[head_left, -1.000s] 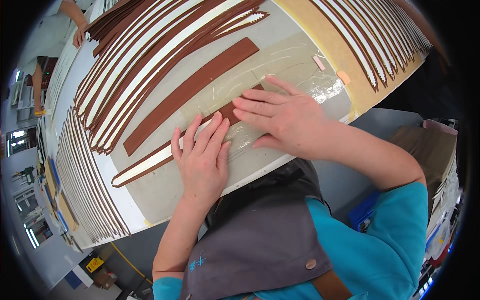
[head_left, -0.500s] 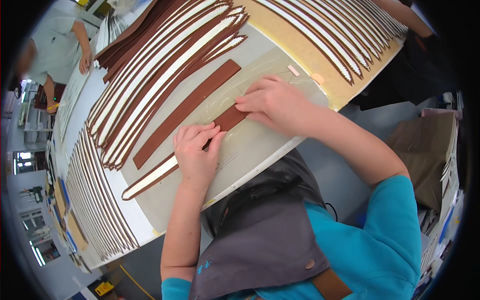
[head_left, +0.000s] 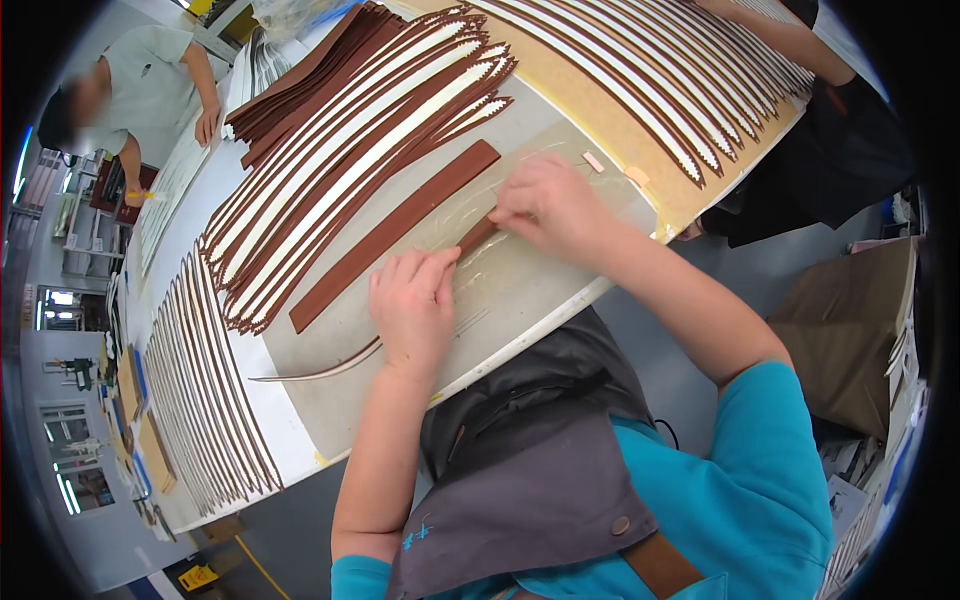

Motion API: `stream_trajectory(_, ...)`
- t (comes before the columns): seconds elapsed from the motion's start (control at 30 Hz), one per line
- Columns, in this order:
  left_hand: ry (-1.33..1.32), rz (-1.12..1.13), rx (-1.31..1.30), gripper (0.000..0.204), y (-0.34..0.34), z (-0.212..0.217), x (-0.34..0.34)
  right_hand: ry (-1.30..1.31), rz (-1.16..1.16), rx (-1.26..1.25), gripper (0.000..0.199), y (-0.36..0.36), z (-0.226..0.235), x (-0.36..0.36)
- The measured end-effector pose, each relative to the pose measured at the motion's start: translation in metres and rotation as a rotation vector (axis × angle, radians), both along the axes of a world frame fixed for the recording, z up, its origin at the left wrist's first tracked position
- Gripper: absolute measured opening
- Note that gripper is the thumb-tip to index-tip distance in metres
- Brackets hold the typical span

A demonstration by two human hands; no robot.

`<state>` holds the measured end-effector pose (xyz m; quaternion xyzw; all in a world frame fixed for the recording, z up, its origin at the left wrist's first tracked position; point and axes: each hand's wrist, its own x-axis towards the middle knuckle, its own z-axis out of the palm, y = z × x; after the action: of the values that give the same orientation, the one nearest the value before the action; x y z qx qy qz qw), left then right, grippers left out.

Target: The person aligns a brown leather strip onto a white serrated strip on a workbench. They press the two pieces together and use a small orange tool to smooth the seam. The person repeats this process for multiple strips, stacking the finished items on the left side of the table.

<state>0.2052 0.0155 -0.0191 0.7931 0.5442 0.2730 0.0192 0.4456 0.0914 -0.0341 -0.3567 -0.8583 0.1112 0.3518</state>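
Observation:
A narrow brown strip, which looks like leather, stretches slantwise between my two hands over the grey work mat. My left hand pinches it with thumb and fingers. Farther right, my right hand grips the strip toward its other end, which its fingers hide. The strip's tail curves out to the left below my left hand, turned on edge with a pale side showing. Beyond both hands, a wider flat brown strip lies on the mat, untouched.
Brown-edged white strips are piled behind the mat, next to a stack of plain brown ones. More strips fan out at left and far right. A small pinkish block lies near my right hand. Two other people stand around the table.
The strip in my hands has turned from lying flat, white face up, to standing on edge. Both hands keep their grip, and the view has shifted slightly.

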Motion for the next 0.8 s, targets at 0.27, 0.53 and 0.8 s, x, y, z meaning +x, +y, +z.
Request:
stream_trajectory(0.27, -0.070, 0.002, 0.022, 0.020, -0.018, -0.015, 0.003, 0.011, -0.052, -0.055, 0.039, -0.059, -0.008, 0.016)
stream_trajectory(0.53, -0.114, 0.058, -0.027, 0.024, -0.019, -0.016, 0.003, -0.145, -0.158, -0.102, 0.060, -0.061, -0.002, 0.010)
stream_trajectory(0.8, -0.099, 0.067, -0.053, 0.027, -0.016, -0.015, 0.001, -0.170, -0.182, -0.128, 0.061, -0.060, 0.002, 0.005)
